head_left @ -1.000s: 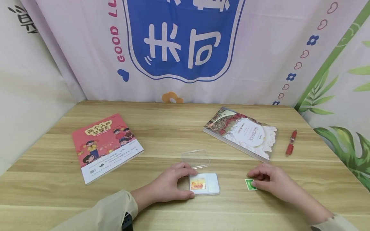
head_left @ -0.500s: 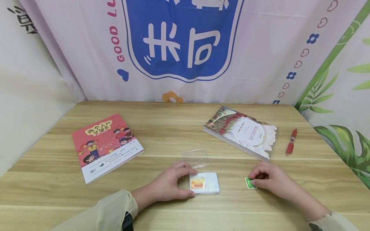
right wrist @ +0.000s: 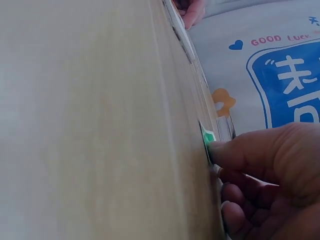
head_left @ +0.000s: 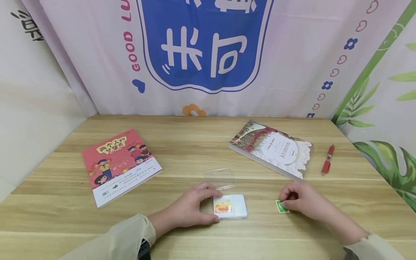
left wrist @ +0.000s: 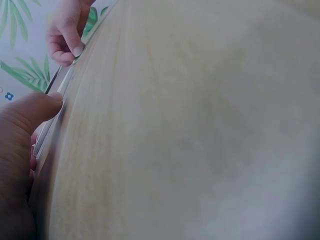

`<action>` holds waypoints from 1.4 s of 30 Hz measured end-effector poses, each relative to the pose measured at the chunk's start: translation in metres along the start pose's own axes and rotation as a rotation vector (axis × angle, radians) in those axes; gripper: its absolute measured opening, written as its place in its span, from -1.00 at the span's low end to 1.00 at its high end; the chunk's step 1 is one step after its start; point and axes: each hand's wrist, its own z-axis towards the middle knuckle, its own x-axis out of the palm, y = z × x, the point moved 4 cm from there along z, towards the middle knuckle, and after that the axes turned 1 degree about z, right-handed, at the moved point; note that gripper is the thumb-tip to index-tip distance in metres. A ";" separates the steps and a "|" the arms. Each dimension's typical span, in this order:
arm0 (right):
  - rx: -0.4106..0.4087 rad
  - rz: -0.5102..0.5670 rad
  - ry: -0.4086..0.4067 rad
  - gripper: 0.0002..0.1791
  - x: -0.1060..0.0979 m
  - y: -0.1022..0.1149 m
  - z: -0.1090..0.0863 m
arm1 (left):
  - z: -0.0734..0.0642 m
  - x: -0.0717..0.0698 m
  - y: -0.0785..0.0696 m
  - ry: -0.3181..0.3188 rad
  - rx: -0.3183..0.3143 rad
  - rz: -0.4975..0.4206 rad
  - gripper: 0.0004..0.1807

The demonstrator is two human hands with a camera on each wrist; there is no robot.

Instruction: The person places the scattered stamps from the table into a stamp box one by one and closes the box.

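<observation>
In the head view, my left hand (head_left: 191,207) grips a flat clear plastic case (head_left: 240,206) by its left end, thumb on the near edge and fingers at the far edge. A white insert fills the case, and a yellow-orange stamp (head_left: 222,206) lies on its left half. Off to the right, my right hand (head_left: 307,202) pinches a small green stamp with a white border (head_left: 278,206) between thumb and forefinger, at table level. The right wrist view shows the thumb over part of the green stamp (right wrist: 208,137), with the other fingers curled beneath.
Just behind the case lies a clear plastic lid (head_left: 220,178). A red book (head_left: 120,164) sits at the left and a thick pale book (head_left: 273,150) at the back right, with a red pen (head_left: 328,160) beside it. A printed curtain (head_left: 292,65) hangs behind the table.
My right fingertips have closed slightly further over the green stamp, which stays nearly in place. The left hand and the case have not visibly moved.
</observation>
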 end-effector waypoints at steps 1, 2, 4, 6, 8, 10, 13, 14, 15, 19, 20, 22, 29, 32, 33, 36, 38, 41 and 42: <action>-0.002 0.001 0.005 -0.92 0.000 0.001 0.000 | 0.000 0.000 0.000 0.001 -0.001 -0.001 -0.44; -0.004 0.001 0.008 -0.92 0.001 0.002 0.000 | 0.000 0.000 0.000 0.001 -0.001 -0.001 -0.44; -0.004 -0.007 0.017 -0.92 0.002 0.004 0.001 | 0.000 -0.001 0.000 0.001 0.001 0.002 -0.44; -0.011 -0.011 0.030 -0.91 0.003 0.006 0.001 | 0.000 -0.001 0.000 -0.001 0.004 -0.001 -0.44; -0.014 -0.024 0.046 -0.90 0.003 0.007 0.003 | 0.000 -0.001 0.000 -0.004 0.007 -0.002 -0.44; -0.017 -0.028 0.061 -0.90 0.002 0.008 0.004 | 0.000 0.000 0.000 -0.005 0.006 -0.002 -0.44; -0.008 -0.011 0.086 -0.90 0.000 0.009 0.007 | 0.000 0.000 0.000 -0.004 0.003 -0.001 -0.44; -0.005 0.000 0.092 -0.91 -0.001 0.009 0.007 | 0.000 0.000 0.000 -0.003 0.003 -0.001 -0.44; 0.000 0.019 0.099 -0.91 -0.001 0.010 0.008 | 0.000 0.000 0.000 -0.003 0.003 0.000 -0.44; 0.030 0.099 0.124 -0.90 -0.001 0.010 0.011 | 0.000 -0.001 -0.001 -0.006 0.007 -0.004 -0.44; 0.037 0.124 0.132 -0.89 -0.001 0.010 0.011 | 0.000 -0.001 -0.001 -0.007 0.007 -0.006 -0.44; 0.052 0.166 0.144 -0.87 0.000 0.011 0.012 | 0.000 -0.001 -0.002 -0.008 0.009 -0.008 -0.45; 0.076 0.236 0.155 -0.84 0.005 0.016 0.017 | -0.001 0.000 -0.001 -0.002 0.004 -0.013 -0.44; 0.073 0.241 0.152 -0.83 0.008 0.021 0.020 | -0.001 0.000 -0.001 -0.002 -0.001 -0.016 -0.44; 0.073 0.242 0.150 -0.83 0.009 0.022 0.021 | -0.001 0.000 -0.001 -0.002 -0.001 -0.015 -0.44; 0.062 0.241 0.147 -0.83 0.013 0.027 0.024 | -0.001 0.000 -0.001 -0.002 -0.001 -0.012 -0.44; 0.059 0.242 0.144 -0.83 0.015 0.029 0.026 | -0.001 0.000 -0.001 -0.002 -0.001 -0.010 -0.45; 0.053 0.245 0.141 -0.84 0.019 0.034 0.028 | -0.001 0.000 0.000 -0.005 0.000 -0.006 -0.45; 0.051 0.247 0.139 -0.84 0.020 0.035 0.029 | -0.001 0.000 0.000 -0.007 0.002 -0.006 -0.45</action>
